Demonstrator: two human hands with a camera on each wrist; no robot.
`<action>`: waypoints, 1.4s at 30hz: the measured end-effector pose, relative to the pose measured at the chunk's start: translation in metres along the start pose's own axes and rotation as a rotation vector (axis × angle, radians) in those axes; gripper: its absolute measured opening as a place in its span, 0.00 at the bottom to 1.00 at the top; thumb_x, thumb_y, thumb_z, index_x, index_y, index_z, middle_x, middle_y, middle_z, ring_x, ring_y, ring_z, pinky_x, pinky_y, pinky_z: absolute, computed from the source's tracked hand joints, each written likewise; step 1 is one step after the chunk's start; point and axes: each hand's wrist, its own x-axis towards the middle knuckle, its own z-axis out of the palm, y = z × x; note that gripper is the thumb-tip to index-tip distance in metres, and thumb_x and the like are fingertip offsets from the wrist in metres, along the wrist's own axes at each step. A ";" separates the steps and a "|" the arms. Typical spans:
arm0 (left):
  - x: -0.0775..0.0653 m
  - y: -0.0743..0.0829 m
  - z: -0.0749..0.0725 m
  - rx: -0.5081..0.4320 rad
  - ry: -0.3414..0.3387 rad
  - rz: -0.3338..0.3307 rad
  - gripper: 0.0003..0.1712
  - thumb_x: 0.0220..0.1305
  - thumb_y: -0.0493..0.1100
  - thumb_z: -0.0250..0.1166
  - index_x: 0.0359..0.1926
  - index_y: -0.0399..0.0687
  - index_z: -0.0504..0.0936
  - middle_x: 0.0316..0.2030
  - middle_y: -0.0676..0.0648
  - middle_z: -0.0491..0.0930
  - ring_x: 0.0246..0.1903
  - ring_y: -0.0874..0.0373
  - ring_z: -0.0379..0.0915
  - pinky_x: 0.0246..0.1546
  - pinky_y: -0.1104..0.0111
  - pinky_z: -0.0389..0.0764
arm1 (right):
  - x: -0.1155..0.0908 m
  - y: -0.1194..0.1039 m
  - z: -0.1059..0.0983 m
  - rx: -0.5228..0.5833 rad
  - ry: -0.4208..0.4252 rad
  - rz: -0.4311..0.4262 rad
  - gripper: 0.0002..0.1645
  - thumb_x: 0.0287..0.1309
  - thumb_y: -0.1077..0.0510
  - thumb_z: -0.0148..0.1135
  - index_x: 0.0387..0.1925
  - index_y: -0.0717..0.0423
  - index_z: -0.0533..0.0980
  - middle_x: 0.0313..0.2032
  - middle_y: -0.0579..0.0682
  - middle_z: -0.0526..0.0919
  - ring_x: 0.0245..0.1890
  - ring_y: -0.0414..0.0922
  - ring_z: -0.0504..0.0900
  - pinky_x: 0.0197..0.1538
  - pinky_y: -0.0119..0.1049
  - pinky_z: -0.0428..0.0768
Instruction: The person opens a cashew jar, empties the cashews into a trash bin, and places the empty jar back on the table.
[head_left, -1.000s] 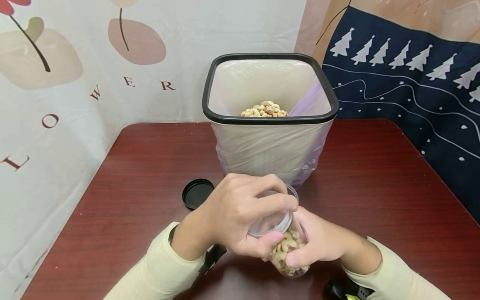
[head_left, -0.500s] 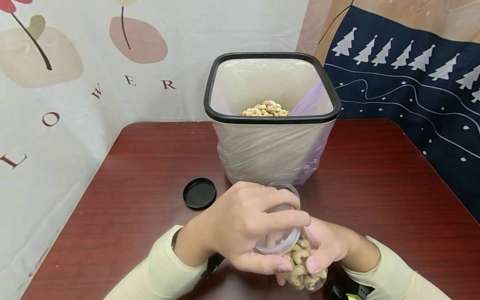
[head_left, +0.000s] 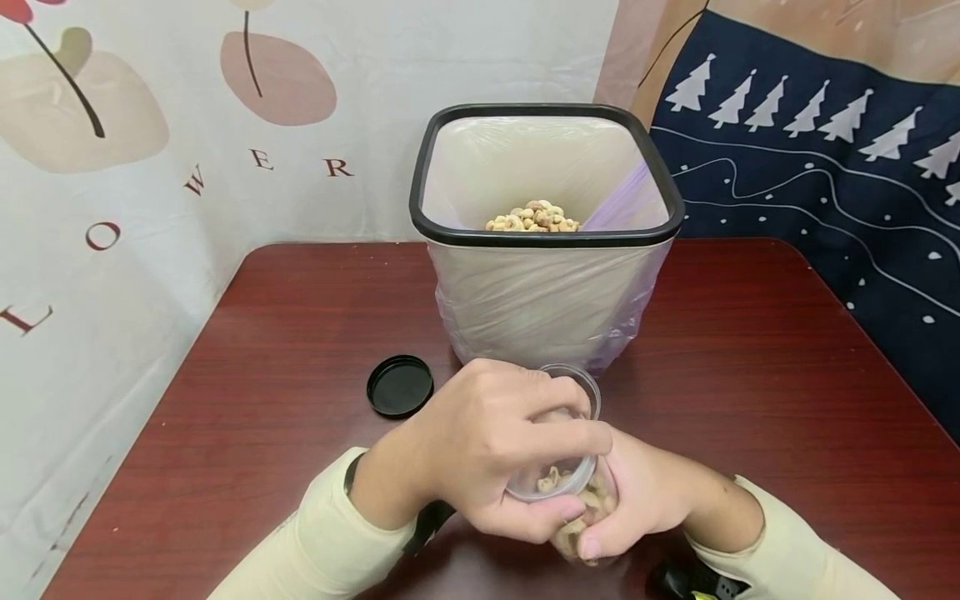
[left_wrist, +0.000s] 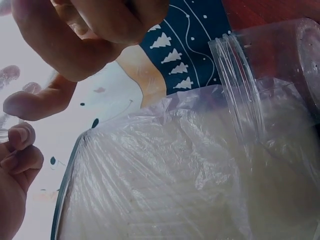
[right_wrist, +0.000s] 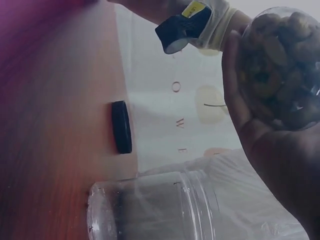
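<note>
In the head view my left hand curves its thumb and fingers round the clear rim of a plastic jar. My right hand grips the jar's lower part. Cashews show through the wall and inside the mouth; the two hands cover much of the jar. The right wrist view shows the rounded, nut-filled jar lying against my right palm. Just beyond my hands stands another clear jar, upright and uncapped, its body largely hidden in the head view.
A bin with a black rim and a thin plastic liner stands behind the hands. Pale nuts are heaped inside it. A black lid lies left of the hands on the reddish-brown table. Printed cloths hang behind.
Over the last second both hands shifted slightly down and right with the jar, then the right hand tilted it back inward. Cashews now show inside the jar's mouth.
</note>
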 end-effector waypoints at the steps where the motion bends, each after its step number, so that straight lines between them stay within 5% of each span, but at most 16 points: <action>1: 0.000 0.000 0.000 -0.003 0.000 -0.003 0.18 0.54 0.54 0.63 0.42 0.51 0.85 0.32 0.51 0.80 0.23 0.64 0.73 0.26 0.76 0.77 | 0.000 0.000 0.001 0.003 0.007 0.003 0.18 0.60 0.65 0.63 0.43 0.73 0.66 0.24 0.62 0.77 0.23 0.48 0.76 0.31 0.30 0.80; 11: -0.002 -0.002 -0.001 -0.030 -0.012 -0.005 0.16 0.55 0.52 0.64 0.41 0.50 0.86 0.31 0.51 0.79 0.23 0.65 0.72 0.28 0.77 0.77 | 0.001 0.000 0.004 -0.258 0.137 -0.032 0.22 0.53 0.60 0.69 0.45 0.65 0.69 0.29 0.55 0.78 0.28 0.42 0.77 0.39 0.30 0.81; 16: -0.002 -0.003 -0.001 -0.022 -0.016 -0.005 0.16 0.56 0.52 0.62 0.42 0.50 0.86 0.32 0.51 0.80 0.23 0.64 0.73 0.29 0.76 0.78 | 0.001 0.001 0.005 -0.287 0.168 -0.038 0.21 0.54 0.60 0.70 0.43 0.64 0.70 0.28 0.54 0.79 0.28 0.41 0.78 0.37 0.29 0.81; 28: -0.007 -0.009 0.002 0.016 -0.043 -0.127 0.13 0.54 0.50 0.63 0.38 0.52 0.84 0.30 0.53 0.78 0.22 0.66 0.70 0.27 0.74 0.77 | 0.005 -0.002 0.014 -0.348 0.443 0.141 0.36 0.44 0.65 0.76 0.54 0.56 0.68 0.41 0.51 0.81 0.40 0.39 0.81 0.46 0.35 0.83; 35: -0.007 -0.009 0.003 0.031 -0.036 -0.165 0.12 0.53 0.49 0.64 0.38 0.52 0.85 0.30 0.53 0.79 0.22 0.66 0.71 0.28 0.73 0.77 | 0.007 -0.002 0.016 -0.410 0.521 0.181 0.32 0.43 0.65 0.78 0.50 0.53 0.72 0.38 0.47 0.84 0.37 0.38 0.82 0.42 0.35 0.83; 42: -0.008 -0.010 0.005 0.080 -0.034 -0.186 0.12 0.53 0.50 0.64 0.38 0.53 0.84 0.30 0.53 0.78 0.21 0.65 0.70 0.26 0.72 0.77 | 0.009 -0.003 0.019 -0.633 0.646 0.238 0.40 0.38 0.58 0.81 0.54 0.50 0.70 0.39 0.43 0.86 0.37 0.39 0.85 0.42 0.32 0.83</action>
